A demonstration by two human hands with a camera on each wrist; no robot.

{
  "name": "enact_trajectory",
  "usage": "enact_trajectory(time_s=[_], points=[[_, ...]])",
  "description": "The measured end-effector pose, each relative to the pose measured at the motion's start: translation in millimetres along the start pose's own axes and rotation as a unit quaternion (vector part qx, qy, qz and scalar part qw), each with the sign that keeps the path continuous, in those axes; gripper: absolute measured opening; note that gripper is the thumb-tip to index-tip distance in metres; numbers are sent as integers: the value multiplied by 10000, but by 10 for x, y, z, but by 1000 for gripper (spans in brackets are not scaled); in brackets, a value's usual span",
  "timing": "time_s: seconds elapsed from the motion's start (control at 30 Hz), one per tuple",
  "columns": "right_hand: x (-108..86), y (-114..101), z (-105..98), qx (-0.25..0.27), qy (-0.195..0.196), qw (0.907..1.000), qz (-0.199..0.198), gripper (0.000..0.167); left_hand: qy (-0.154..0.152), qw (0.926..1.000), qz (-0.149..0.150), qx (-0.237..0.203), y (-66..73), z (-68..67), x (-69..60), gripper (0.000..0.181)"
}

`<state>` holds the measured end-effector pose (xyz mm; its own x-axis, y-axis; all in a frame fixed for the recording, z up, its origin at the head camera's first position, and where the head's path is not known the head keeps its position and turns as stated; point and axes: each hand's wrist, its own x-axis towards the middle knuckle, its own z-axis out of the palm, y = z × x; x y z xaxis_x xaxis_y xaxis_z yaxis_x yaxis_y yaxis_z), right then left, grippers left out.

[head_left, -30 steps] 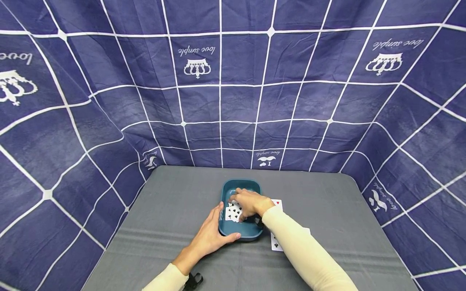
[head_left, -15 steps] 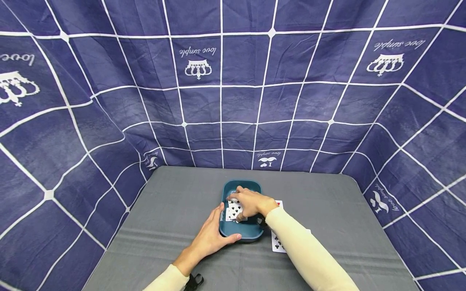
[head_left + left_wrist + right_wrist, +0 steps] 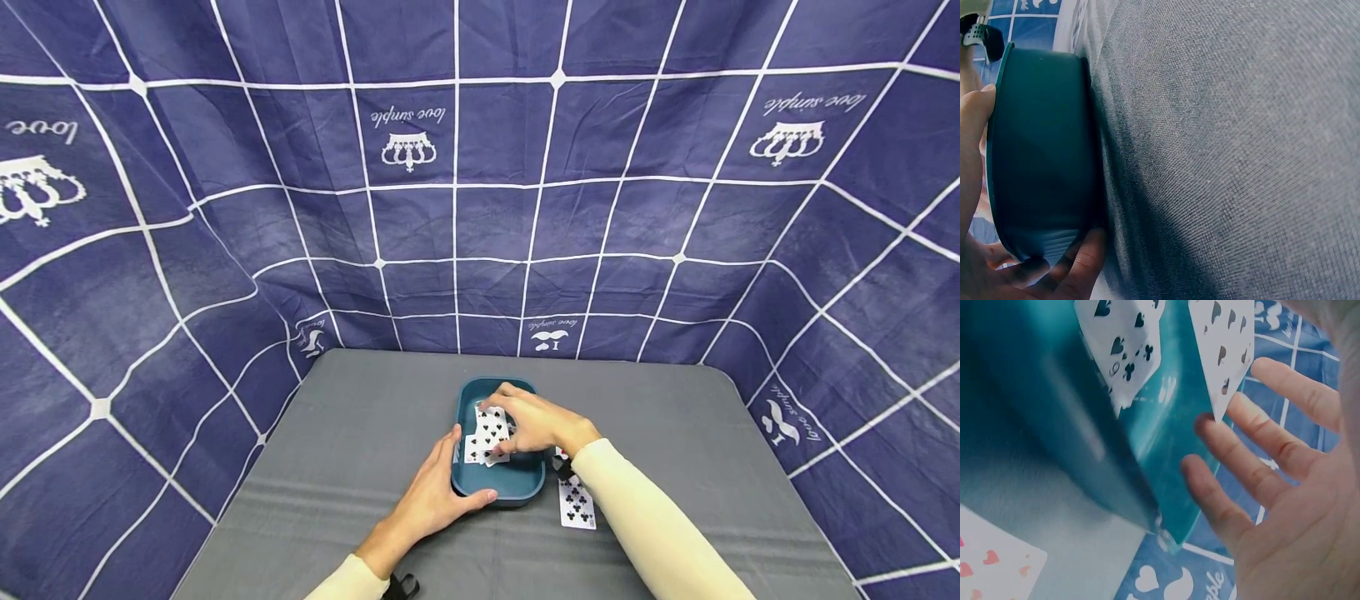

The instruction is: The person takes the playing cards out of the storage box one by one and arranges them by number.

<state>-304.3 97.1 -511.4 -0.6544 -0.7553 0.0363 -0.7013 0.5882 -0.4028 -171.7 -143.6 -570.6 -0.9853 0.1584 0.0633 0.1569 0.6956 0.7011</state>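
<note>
A teal plastic box (image 3: 487, 479) stands on the grey cloth. My left hand (image 3: 431, 492) holds its near left corner, thumb on the near rim and fingers along the left side. In the left wrist view, those fingers touch the outer wall (image 3: 1041, 144). Over the box my right hand (image 3: 540, 421) holds a spade playing card (image 3: 491, 425) by its ends, between thumb and fingers. The right wrist view shows this card (image 3: 1225, 344) raised, with fingers at its edge. Below it, other black-suit cards (image 3: 1125, 347) lie inside the box; their number is hidden.
Right of the box, a clubs card (image 3: 577, 504) lies face up on the grey table cloth (image 3: 360, 417). Beside it a hearts card (image 3: 988, 562) is mostly covered by the right wrist in the head view. Blue gridded curtains (image 3: 495, 217) enclose the back and sides.
My right hand has shifted a little right and turned, and more of the spade card shows under its fingers. More of the clubs card is uncovered. The left hand keeps its place.
</note>
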Motion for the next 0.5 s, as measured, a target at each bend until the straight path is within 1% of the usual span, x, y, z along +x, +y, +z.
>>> enact_trajectory(time_s=[0.13,0.27,0.5], points=[[-108,64,-61,151,192,9996,-130,68,45,10000,1,-13,14,-1,-14,132],[-218,150,-130,177,343,9990,-220,62,61,10000,-13,-35,44,-9,-22,131],[-426,298,-209,154,428,9990,-29,55,95,9999,1,36,46,5,-5,132]])
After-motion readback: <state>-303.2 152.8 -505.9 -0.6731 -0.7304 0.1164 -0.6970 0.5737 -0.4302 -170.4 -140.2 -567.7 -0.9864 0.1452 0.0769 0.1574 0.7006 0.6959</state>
